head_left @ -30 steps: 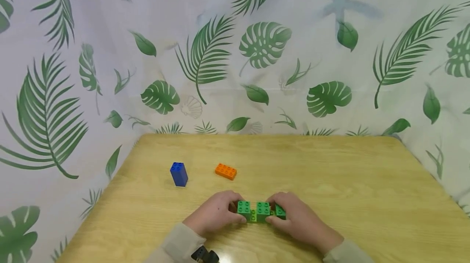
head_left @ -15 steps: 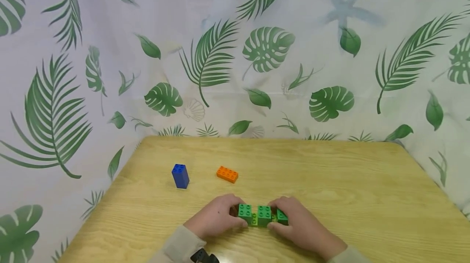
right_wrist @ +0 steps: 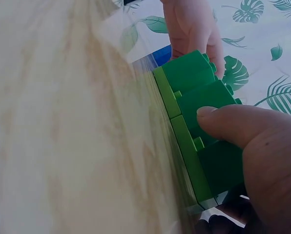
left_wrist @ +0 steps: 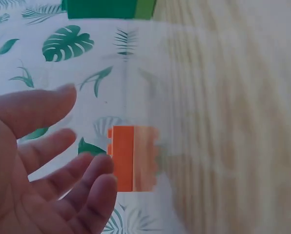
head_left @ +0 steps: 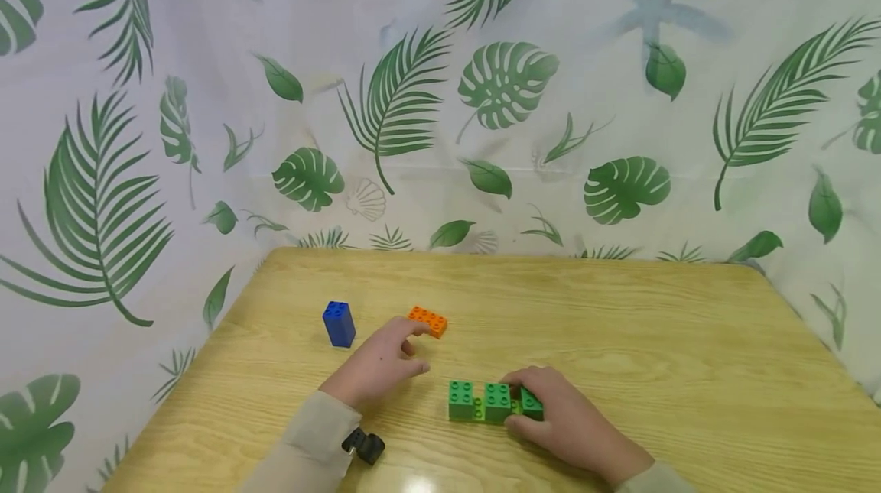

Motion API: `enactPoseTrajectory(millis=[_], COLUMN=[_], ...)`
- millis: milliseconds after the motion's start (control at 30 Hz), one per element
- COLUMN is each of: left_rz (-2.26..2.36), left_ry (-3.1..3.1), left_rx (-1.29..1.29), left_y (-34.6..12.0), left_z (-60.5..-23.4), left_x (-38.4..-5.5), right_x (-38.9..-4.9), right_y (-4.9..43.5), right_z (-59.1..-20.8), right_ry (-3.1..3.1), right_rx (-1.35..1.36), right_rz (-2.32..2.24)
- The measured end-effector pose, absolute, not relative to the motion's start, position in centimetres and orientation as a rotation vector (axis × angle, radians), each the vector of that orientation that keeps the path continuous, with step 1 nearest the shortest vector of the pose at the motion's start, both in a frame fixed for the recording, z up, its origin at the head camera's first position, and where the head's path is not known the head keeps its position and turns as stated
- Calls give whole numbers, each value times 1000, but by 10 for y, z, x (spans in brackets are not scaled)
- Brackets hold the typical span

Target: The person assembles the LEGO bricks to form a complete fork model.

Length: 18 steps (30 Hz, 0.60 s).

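My left hand [head_left: 378,363] reaches out with fingers apart and nothing between them, its fingertips right at the near side of an orange toy brick [head_left: 436,321] with two rows of studs. In the left wrist view, the orange brick [left_wrist: 123,158] lies just past the fingertips. My right hand [head_left: 560,420] grips the right part of a green brick build [head_left: 496,403]. The right wrist view shows three dark green blocks [right_wrist: 189,73] set with gaps on light green bricks [right_wrist: 185,151], my right thumb [right_wrist: 228,122] pressing the middle block. The hand covers part of the right block.
A tall blue brick [head_left: 339,325] stands upright left of the orange one. Wooden tabletop [head_left: 619,309] extends around everything, up to a leaf-print cloth [head_left: 413,118] behind. A black strap piece [head_left: 365,445] sits at the left sleeve [head_left: 310,439].
My left hand has let go of the green build's left end and moved away and leftward to the orange brick. My right hand stays on the build.
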<state>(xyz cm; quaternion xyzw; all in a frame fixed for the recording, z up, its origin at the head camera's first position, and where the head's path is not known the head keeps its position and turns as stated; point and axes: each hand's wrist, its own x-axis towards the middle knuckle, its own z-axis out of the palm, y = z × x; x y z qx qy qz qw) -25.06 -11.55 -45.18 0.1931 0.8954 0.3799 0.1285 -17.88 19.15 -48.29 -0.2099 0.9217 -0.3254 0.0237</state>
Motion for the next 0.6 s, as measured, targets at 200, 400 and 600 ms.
enactPoseTrajectory(millis=[200,400,600], left_rz=[1053,977,905], left_ry=[2749,2797,2798], left_rx=[480,439,421], left_y=[-110,-102,-96], left_z=[-452,-455,-455], left_x=[-270,-287,-299], right_x=[-179,-179,-178], right_y=[192,192,193], right_z=[-483,-483,-481], right_ry=[2842,2828,2821], right_rx=[-668,-673,-656], right_rz=[-1030,-1031,-1029])
